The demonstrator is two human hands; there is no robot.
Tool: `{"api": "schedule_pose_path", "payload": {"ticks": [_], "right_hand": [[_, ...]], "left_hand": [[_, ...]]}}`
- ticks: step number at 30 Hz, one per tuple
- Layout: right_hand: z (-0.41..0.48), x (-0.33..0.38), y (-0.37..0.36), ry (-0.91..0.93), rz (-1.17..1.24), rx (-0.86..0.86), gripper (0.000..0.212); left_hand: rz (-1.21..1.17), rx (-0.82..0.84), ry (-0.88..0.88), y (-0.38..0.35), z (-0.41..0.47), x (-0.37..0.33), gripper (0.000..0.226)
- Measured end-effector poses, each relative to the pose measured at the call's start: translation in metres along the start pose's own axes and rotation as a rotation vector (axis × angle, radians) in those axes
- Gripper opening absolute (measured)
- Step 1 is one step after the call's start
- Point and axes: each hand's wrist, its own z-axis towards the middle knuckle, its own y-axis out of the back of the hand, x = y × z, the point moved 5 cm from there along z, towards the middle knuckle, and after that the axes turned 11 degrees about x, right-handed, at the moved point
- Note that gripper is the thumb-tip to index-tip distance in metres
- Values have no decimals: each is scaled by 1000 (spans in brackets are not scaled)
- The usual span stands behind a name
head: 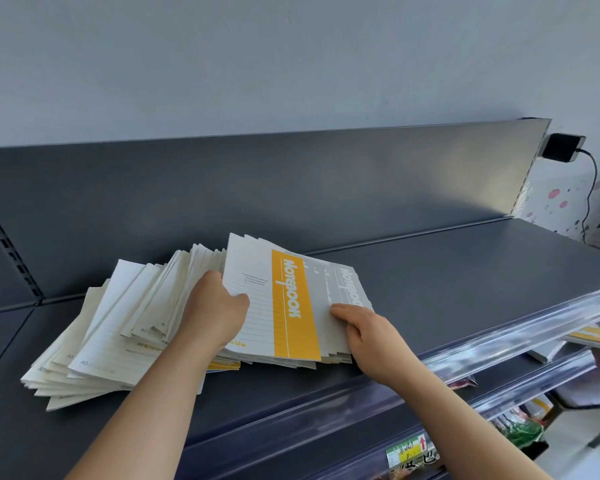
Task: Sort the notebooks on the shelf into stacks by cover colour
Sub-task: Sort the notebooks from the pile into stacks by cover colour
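A fanned pile of pale notebooks [111,327] lies at the left of a dark shelf [465,278]. The left hand [215,306] grips the edge of a yellow-banded notebook [291,299] topping the neighbouring stack. On the grey notebook [350,285] beneath, the right hand [371,330] rests near-straight fingers.

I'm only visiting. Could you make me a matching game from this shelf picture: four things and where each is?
1 white notebook with yellow band
2 white notebook with grey band
3 fanned pile of cream notebooks
4 black boxy adapter

a on the wall, far right
b spread on the dark shelf, left
c gripped by the left hand
d peeking out beneath the top one

Pairs: 1-c, 2-d, 3-b, 4-a
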Motion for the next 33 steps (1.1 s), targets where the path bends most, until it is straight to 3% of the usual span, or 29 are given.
{"api": "schedule_pose_path", "payload": {"ticks": [7, 12, 19, 22, 24, 33], "right_hand": [[5, 2, 2, -33, -7, 28, 41], [9, 26, 12, -27, 302, -36, 30], [25, 59, 2, -52, 543, -82, 47], [31, 82, -5, 18, 589, -44, 20], [33, 101, -11, 87, 646, -11, 15], [38, 208, -48, 318, 615, 58, 16]], "left_hand": [[-105, -30, -46, 8, -7, 1, 16], [-263, -80, -86, 15, -17, 7, 20], [-487, -136, -133, 43, -39, 17, 21], [-553, -158, -146, 60, -49, 26, 22], [-560, -189, -145, 74, -55, 34, 22], [-657, -341, -98, 160, -99, 94, 21]]}}
